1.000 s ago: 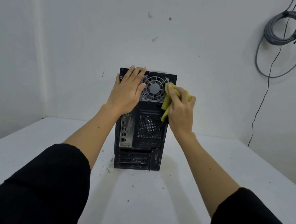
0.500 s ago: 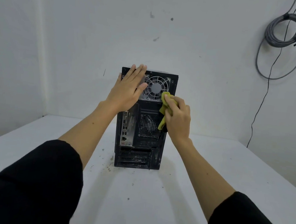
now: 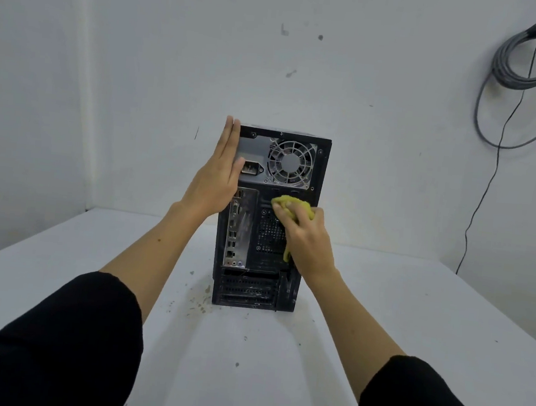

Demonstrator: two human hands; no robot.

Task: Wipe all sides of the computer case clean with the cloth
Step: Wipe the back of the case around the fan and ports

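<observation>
The black metal computer case [image 3: 261, 287] was stood upright on the white table [image 3: 413, 315], near the middle of it, with its rear panel turned toward the camera. On this panel a round silver fan grille [image 3: 291, 164] was seen at the top right, a power socket [image 3: 252, 168] at the top left, a silver plate with ports [image 3: 239, 229] down the left side, and slotted covers at the bottom. The crumpled yellow-green cloth [image 3: 289, 205] was pressed against the perforated vent in the middle of the rear panel, just under the fan grille. It was gripped by the right hand [image 3: 309, 239], whose fingers were curled round it. The left hand [image 3: 218, 181] was laid flat along the upper left edge of the case, its fingers straight and held close together, pointing up. Small dark crumbs of dirt [image 3: 199, 306] were scattered on the table just beside the bottom left corner of the case. A grey coiled cable [image 3: 529, 57] was hung on the white wall at the upper right.
</observation>
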